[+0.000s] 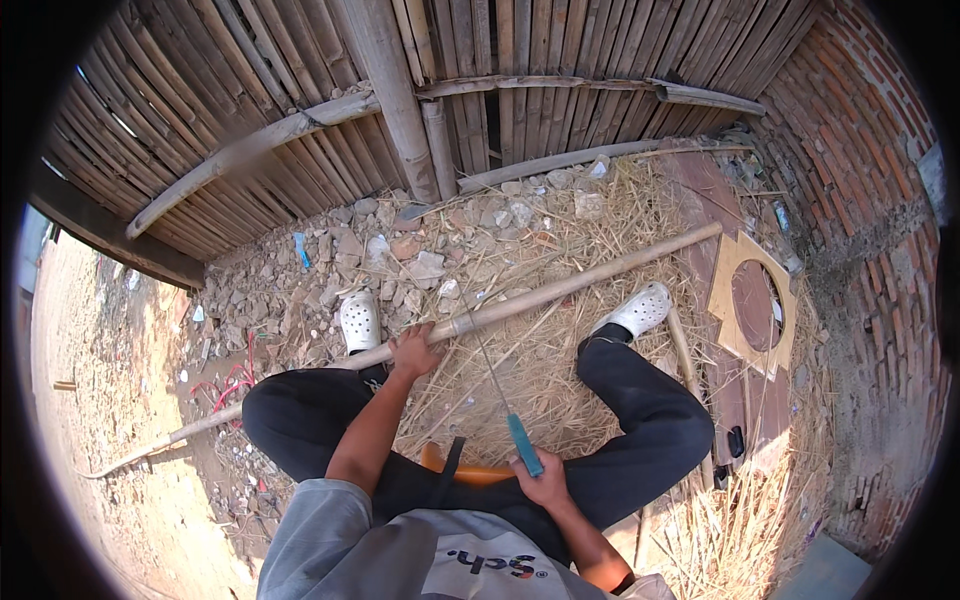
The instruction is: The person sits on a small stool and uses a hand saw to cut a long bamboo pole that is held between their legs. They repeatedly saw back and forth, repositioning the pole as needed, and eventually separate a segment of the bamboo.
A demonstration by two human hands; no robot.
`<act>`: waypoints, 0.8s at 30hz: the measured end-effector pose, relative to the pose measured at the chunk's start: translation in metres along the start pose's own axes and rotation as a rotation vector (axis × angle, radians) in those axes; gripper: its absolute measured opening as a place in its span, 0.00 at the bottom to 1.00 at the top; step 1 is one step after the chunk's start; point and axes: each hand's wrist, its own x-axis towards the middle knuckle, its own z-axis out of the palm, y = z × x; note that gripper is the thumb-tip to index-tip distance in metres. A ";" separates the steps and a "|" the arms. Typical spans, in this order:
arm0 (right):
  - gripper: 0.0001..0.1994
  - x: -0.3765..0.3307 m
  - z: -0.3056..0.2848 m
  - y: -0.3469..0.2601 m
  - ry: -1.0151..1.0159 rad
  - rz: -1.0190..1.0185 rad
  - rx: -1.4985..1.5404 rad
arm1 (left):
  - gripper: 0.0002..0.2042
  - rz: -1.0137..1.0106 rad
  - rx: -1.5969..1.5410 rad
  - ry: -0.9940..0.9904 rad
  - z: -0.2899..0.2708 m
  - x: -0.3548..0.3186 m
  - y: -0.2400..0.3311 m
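Note:
A long bamboo pole (590, 273) lies slantwise in front of me, from the lower left up to the right, over my bent left leg. My left hand (414, 351) grips it from above, just left of a pale joint. In my right hand (543, 484) is the teal handle of a handsaw (523, 441), held low between my thighs. The saw's thin blade points up and away and crosses the pole a little right of my left hand. Whether its teeth touch the bamboo is too fine to tell.
Straw (545, 385) and broken stones (345, 245) cover the ground. A slatted bamboo wall (560, 40) rises ahead, a brick wall (860, 150) at right. A board with a round hole (728, 310) lies at right. Red cord (235, 380) is at left. Something orange (485, 475) shows beneath me.

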 end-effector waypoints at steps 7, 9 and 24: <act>0.06 0.016 0.077 0.022 0.048 -0.019 -0.003 | 0.34 -0.100 -0.079 -0.059 -0.021 0.034 -0.049; 0.06 0.021 0.090 0.027 0.046 0.039 -0.044 | 0.32 -0.128 -0.120 -0.066 -0.026 0.047 -0.059; 0.04 0.089 0.132 0.013 0.094 -0.016 -0.058 | 0.26 -0.189 -0.212 -0.076 -0.020 0.151 -0.073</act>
